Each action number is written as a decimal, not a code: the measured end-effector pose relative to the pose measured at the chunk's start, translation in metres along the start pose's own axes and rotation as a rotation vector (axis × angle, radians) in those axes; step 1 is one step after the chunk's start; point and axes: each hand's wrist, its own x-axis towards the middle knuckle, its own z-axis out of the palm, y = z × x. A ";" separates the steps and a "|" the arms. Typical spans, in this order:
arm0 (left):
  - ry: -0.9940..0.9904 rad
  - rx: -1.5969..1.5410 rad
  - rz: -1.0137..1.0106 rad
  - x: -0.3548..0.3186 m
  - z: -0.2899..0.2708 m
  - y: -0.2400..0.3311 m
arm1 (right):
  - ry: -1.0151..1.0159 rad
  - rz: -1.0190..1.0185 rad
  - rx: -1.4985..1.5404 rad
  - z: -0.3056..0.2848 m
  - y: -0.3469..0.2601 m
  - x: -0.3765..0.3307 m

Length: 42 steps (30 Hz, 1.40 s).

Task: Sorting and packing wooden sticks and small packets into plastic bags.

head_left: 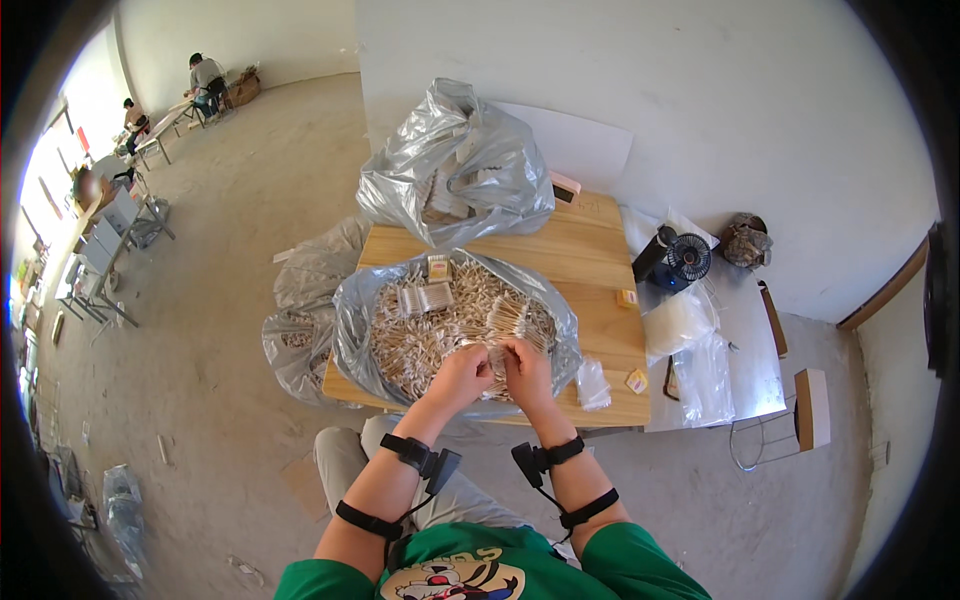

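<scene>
Our L hand (464, 374) & R hand (527, 372) meet above the loose swabs (403, 348) in the grey bag (352, 325); both are curled, but how far open & w/ what inside, we can't tell. One swab pack (425, 299) on top looks done; many swabs are left.

the swabs (415, 345) are cream-white, bags (352, 315) silvery grey, table (595, 325) tan.

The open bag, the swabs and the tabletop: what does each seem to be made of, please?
Open bag: probably thin, glossy grey plastic film, judging by its crinkles and highlights.
Swabs: dull white tips suggest cotton; the pale sticks could be wood or paper.
Tabletop: smooth wood or wood-look laminate, from its tan grain.
</scene>
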 end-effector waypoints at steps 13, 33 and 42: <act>0.176 -0.629 -0.457 0.008 -0.003 -0.011 | 0.166 0.498 0.674 0.006 0.051 -0.012; 0.400 0.047 0.078 0.022 0.011 -0.013 | 0.023 0.403 0.565 0.005 0.014 0.025; 0.302 -0.161 -0.285 0.013 0.027 -0.026 | 0.170 0.602 0.377 0.016 0.050 -0.013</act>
